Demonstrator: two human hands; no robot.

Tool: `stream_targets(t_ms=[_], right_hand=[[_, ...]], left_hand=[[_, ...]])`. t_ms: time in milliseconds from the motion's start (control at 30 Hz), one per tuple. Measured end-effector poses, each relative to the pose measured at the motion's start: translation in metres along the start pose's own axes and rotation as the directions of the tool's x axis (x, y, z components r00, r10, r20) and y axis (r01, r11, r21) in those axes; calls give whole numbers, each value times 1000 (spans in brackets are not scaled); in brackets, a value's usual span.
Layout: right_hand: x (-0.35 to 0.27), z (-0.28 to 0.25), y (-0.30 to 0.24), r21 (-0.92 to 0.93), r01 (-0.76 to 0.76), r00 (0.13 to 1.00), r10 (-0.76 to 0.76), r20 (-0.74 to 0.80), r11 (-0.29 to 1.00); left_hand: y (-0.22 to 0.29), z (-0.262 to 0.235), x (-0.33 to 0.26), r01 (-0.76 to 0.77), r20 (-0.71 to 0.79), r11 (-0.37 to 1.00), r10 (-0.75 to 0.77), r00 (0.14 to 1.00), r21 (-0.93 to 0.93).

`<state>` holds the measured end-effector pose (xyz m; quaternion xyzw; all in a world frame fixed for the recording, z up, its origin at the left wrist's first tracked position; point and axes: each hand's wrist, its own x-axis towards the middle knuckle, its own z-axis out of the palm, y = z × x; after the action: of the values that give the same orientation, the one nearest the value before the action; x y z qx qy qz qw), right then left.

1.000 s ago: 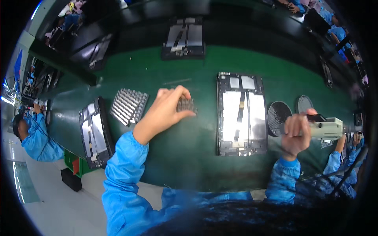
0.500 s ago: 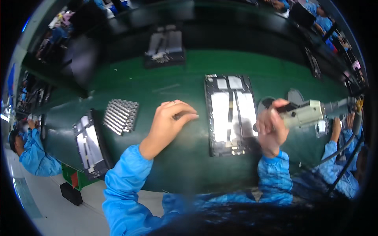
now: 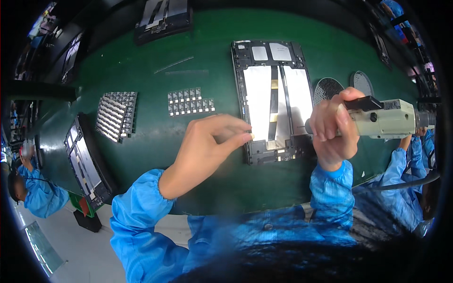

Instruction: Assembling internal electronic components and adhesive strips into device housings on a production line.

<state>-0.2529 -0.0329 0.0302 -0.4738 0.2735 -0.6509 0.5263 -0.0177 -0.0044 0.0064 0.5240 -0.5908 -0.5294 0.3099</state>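
Note:
An opened tablet (image 3: 257,101), its black frame holding silver-white battery panels, lies in front of me on the green table. My left hand (image 3: 200,148) is at its lower left edge, with thumb and forefinger drawn together. Whatever is between those fingertips is too small to name. My right hand (image 3: 335,129) wraps round a pale green electric screwdriver (image 3: 384,118) with a black lever, held over the tablet's right side. The tool's bit cannot be made out. Left of the tablet lie rows of small dark parts with pale ends (image 3: 191,101).
A stack of striped metallic strips (image 3: 115,115) lies at left, beside another opened tablet (image 3: 85,160). A further one (image 3: 163,19) is at the back. Two round mesh discs (image 3: 329,89) sit behind the screwdriver. A cable (image 3: 410,184) trails at right. Blue-sleeved co-workers (image 3: 40,191) are at both sides.
The view has shifted, so the table's things appear higher. My left hand has come right to the tablet's edge, uncovering the rows of small parts. The screwdriver stays in my right hand.

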Motion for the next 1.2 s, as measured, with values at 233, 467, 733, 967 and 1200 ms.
stream_targets(t_ms=[233,467,733,967,1200], right_hand=[[1,5,2,29,10,999,-11,43,1000],[0,18,11,39,16,998,-18,61,999],[-4,43,28,-200,-35,998,45,50,979],[-3,51,36,-181,-54,994,70,84,982],[-4,63,41,63,-151,981,157,-109,986]], left_hand=[[1,3,4,-158,-51,978,166,985,134],[-2,0,8,19,26,998,-17,1000,-62],[-7,0,9,178,128,936,-144,981,-304],[-17,-4,10,105,119,951,-73,990,-292],[-15,-7,12,110,105,957,-85,991,-267]])
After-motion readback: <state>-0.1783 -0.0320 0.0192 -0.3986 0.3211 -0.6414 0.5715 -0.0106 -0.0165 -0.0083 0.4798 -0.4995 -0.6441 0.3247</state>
